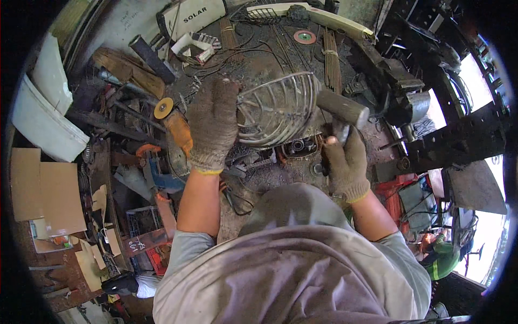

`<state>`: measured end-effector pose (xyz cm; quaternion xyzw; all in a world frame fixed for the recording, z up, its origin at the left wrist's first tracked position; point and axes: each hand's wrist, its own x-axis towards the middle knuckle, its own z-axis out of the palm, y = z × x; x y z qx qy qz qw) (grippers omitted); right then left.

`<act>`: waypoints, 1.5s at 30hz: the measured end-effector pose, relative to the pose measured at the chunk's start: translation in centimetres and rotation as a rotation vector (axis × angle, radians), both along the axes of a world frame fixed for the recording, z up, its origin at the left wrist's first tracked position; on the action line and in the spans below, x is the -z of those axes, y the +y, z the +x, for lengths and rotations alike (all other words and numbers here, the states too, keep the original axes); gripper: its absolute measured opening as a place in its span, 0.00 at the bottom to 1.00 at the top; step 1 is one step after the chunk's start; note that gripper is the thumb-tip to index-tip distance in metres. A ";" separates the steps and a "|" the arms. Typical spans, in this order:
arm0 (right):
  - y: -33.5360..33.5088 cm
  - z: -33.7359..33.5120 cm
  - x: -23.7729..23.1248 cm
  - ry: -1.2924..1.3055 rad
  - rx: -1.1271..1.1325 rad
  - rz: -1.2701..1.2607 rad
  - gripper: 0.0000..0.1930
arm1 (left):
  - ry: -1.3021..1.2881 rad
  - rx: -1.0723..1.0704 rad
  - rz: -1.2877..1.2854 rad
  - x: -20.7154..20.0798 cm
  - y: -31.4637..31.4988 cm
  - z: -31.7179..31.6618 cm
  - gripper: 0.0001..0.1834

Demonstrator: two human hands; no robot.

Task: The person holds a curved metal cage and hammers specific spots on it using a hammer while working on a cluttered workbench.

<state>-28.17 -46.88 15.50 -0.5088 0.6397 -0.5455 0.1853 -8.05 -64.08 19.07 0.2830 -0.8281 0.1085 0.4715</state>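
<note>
In a brown knitted glove, my left hand (215,127) is closed on the left edge of a curved metal wire cage (280,108), made of bent bars and raised over the cluttered bench. My right hand (346,167), gloved too with a bare thumb tip showing, is wrapped round the short handle of a hammer. The thick cylindrical head of that hammer (345,108) lies against or very close to the cage's right side; whether they touch I cannot tell. Below the cage sits a dark, greasy metal housing (300,147).
An angle grinder with a yellow disc (164,108) lies left of my left hand. Bundled rods (331,59), a red-green disc (305,36) and an open box (195,48) lie at the back. Heavy dark steel (458,137) stands right. A person in green (441,259) is at lower right.
</note>
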 end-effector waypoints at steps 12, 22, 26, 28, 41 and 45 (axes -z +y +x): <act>1.1 -0.6 1.7 -0.361 -0.117 -0.089 0.24 | 0.274 0.075 0.563 -0.4 1.0 -0.9 0.20; 0.8 -0.3 0.0 -0.646 -0.251 0.097 0.24 | 0.295 0.123 0.786 1.0 2.0 -1.1 0.16; -0.6 -0.6 0.9 -0.076 -0.184 -0.260 0.25 | 0.261 0.076 0.830 0.3 2.4 -1.4 0.17; 0.0 -0.3 -0.6 0.017 -0.207 -0.040 0.25 | 0.246 0.084 0.776 0.4 2.5 -1.3 0.17; 0.8 -0.2 -1.5 0.161 -0.061 -0.137 0.26 | 0.057 0.019 0.450 0.0 2.4 -1.7 0.17; 0.3 0.5 -0.6 0.361 -0.077 0.108 0.25 | 0.080 0.126 0.431 -0.3 2.9 -1.3 0.17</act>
